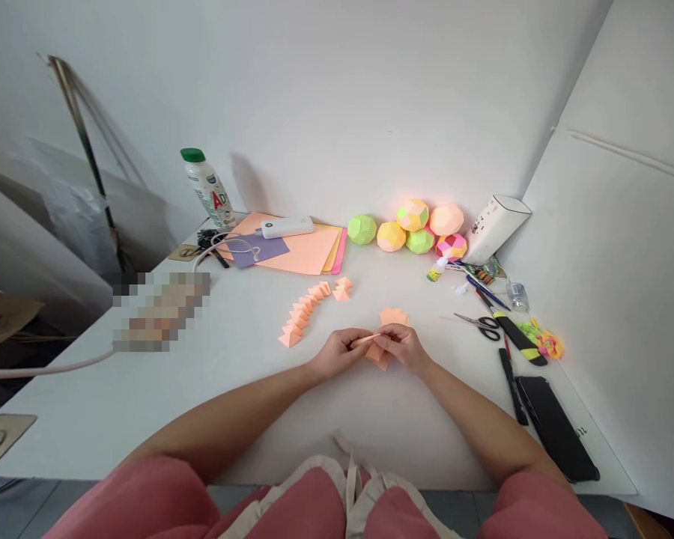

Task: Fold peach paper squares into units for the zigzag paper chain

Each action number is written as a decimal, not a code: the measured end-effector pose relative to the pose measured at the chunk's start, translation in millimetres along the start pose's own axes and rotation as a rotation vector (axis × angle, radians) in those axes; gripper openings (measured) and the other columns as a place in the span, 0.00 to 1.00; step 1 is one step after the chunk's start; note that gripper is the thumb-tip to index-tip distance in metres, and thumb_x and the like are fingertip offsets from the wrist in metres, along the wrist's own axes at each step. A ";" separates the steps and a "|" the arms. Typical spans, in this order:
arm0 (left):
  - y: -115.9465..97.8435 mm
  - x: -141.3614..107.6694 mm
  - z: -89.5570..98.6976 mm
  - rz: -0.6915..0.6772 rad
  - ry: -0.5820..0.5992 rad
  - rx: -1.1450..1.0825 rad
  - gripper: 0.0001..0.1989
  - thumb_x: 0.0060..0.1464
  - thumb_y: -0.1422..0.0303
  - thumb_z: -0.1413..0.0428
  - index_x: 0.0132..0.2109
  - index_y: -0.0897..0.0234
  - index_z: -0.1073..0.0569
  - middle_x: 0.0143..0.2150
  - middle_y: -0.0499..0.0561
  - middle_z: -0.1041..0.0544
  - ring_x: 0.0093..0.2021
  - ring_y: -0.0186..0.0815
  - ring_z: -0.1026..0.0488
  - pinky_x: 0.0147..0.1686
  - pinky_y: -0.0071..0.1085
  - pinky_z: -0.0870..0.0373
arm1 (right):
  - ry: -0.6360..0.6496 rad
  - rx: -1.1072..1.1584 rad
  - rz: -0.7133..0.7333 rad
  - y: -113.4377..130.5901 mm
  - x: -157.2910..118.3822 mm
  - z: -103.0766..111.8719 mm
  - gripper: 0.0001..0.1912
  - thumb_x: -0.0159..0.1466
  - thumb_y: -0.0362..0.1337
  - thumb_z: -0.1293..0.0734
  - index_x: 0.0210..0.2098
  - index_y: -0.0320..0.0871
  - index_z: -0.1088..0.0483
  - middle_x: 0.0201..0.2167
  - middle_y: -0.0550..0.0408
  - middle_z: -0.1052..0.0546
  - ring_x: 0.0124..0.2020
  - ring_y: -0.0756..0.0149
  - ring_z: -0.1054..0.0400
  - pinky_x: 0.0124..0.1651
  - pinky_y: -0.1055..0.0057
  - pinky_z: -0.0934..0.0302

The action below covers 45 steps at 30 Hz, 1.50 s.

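Between my two hands is a small folded piece of orange paper (365,340), seen nearly edge-on. My left hand (340,352) pinches its left end, and the fingers of my right hand (403,346) close on its right end. Loose orange paper pieces (394,317) lie on the table just behind and below my hands. To the left, a curved row of folded orange paper units (299,315) stands on the white table, with a few more folded units (342,289) beside its far end.
Several coloured paper balls (392,236) sit against the wall. Orange paper sheets (297,251) lie under a white power bank (287,227). A bottle (210,191) stands at the back left. Scissors (483,324), a utility knife (520,338) and a black phone (557,427) lie on the right.
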State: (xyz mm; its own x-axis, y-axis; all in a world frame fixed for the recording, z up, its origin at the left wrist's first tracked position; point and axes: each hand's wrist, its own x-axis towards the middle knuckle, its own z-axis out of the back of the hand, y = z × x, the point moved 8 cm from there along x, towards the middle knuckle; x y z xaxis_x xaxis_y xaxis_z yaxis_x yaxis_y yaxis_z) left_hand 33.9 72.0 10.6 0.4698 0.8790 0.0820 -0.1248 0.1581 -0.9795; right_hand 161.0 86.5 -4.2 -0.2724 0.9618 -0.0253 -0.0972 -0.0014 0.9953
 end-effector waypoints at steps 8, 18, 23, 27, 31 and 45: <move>4.2 -0.3 3.3 0.030 -0.043 0.034 0.19 0.54 0.56 0.51 0.39 0.66 0.24 0.22 0.47 0.34 0.26 0.31 0.37 0.27 0.27 0.36 | -0.023 -0.018 0.007 0.0 -0.4 1.8 0.11 0.53 0.44 0.31 0.28 0.42 0.30 0.23 0.58 0.30 0.25 0.71 0.38 0.29 0.73 0.41; -4.4 -0.2 1.3 0.008 -0.024 -0.010 0.19 0.54 0.55 0.52 0.32 0.66 0.26 0.20 0.43 0.46 0.23 0.27 0.48 0.22 0.25 0.45 | -0.032 -0.007 0.006 6.5 -1.5 1.6 0.11 0.52 0.44 0.31 0.26 0.42 0.30 0.24 0.57 0.31 0.25 0.70 0.38 0.28 0.72 0.42; -6.0 -0.7 0.8 0.007 -0.014 0.008 0.20 0.54 0.55 0.53 0.26 0.67 0.30 0.20 0.43 0.50 0.23 0.27 0.51 0.21 0.25 0.49 | -0.042 -0.004 -0.012 6.4 -1.4 2.4 0.11 0.51 0.44 0.30 0.25 0.42 0.30 0.22 0.58 0.31 0.25 0.70 0.39 0.27 0.72 0.42; -6.3 -0.6 0.2 0.014 -0.008 -0.002 0.20 0.54 0.55 0.52 0.23 0.66 0.35 0.20 0.43 0.52 0.22 0.27 0.53 0.21 0.25 0.50 | -0.035 0.003 -0.016 4.4 -1.3 2.4 0.11 0.52 0.44 0.31 0.25 0.42 0.29 0.22 0.58 0.31 0.25 0.70 0.39 0.28 0.72 0.42; -5.6 -0.6 0.5 0.039 -0.012 0.001 0.18 0.54 0.56 0.52 0.26 0.66 0.31 0.20 0.43 0.48 0.22 0.27 0.49 0.21 0.25 0.48 | -0.028 0.011 0.008 3.8 -2.6 2.0 0.11 0.56 0.44 0.34 0.26 0.42 0.32 0.22 0.58 0.32 0.24 0.71 0.39 0.28 0.72 0.41; 13.8 -0.1 3.9 0.140 -0.078 -0.153 0.18 0.49 0.58 0.45 0.43 0.65 0.31 0.28 0.47 0.30 0.23 0.27 0.35 0.23 0.25 0.36 | -0.057 -0.175 0.073 13.4 -4.7 1.3 0.12 0.58 0.45 0.36 0.34 0.44 0.26 0.31 0.53 0.23 0.34 0.64 0.30 0.37 0.67 0.36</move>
State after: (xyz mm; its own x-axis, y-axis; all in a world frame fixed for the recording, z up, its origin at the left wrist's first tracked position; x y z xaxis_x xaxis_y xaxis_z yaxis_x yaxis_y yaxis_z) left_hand 28.7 75.8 -2.2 0.3876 0.9206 -0.0482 -0.0467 -0.0326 -0.9984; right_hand 162.2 82.3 9.4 -0.2307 0.9714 0.0567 -0.2457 -0.1146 0.9625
